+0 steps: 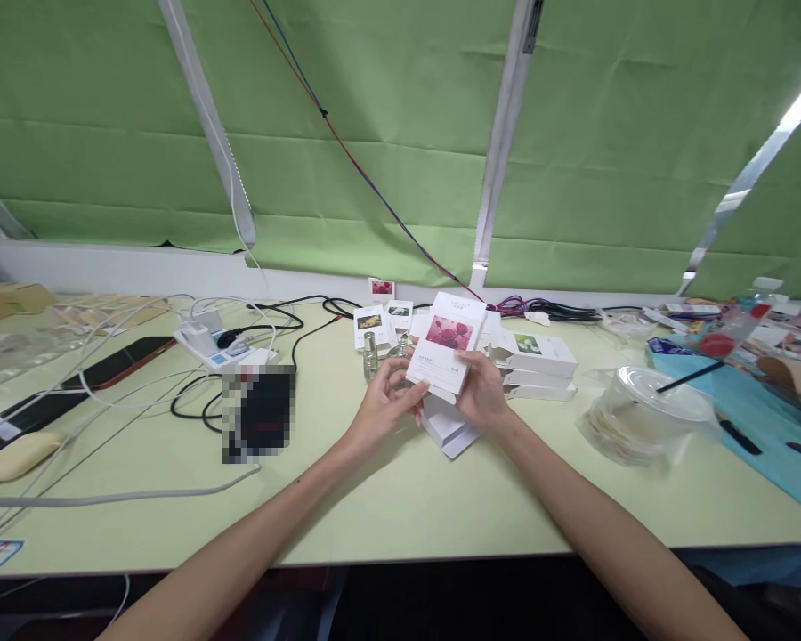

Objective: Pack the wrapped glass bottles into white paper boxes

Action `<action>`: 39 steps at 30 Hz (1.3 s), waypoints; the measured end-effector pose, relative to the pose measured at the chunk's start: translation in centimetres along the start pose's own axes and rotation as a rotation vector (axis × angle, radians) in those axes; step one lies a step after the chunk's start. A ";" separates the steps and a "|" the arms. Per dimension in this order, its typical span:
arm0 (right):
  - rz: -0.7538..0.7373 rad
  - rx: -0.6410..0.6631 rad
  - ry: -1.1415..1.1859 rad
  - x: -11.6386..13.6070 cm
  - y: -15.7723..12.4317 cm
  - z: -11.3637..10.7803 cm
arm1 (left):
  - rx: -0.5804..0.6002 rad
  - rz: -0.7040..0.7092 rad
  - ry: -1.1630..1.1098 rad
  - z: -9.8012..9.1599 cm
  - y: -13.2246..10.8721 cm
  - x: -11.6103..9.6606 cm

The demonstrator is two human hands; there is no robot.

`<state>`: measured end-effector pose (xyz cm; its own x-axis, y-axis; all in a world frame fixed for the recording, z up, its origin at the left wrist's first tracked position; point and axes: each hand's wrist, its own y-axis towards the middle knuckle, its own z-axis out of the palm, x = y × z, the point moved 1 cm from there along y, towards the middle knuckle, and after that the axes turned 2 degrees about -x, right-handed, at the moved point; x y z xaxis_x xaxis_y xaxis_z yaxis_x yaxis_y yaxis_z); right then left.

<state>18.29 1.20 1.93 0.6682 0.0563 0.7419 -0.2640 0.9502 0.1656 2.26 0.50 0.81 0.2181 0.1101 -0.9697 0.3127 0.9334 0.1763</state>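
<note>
Between my two hands I hold a white carton with a red rose picture, tilted, its open flap towards me. My left hand grips its lower left corner, thumb on the front. Along its right edge my right hand is closed on the same carton. Beneath it another white carton lies on the table. Small glass bottles stand just behind my left hand, partly hidden. To the right are stacked white cartons, the top one with a white flower picture.
More picture cartons stand behind the bottles. A lidded clear plastic tub with a black straw is at the right. On the left are a power strip, cables and a blurred-out dark object. Green blinds hang behind the table.
</note>
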 end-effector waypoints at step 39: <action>-0.022 0.012 -0.051 -0.9 0.2 0.2 | -0.032 0.026 -0.110 -0.7 0.2 0.4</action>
<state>17.47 1.26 1.46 0.6376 0.0198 0.7701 -0.2582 0.9474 0.1894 1.79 1.00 0.35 0.3265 0.0981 -0.9401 0.2763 0.9413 0.1942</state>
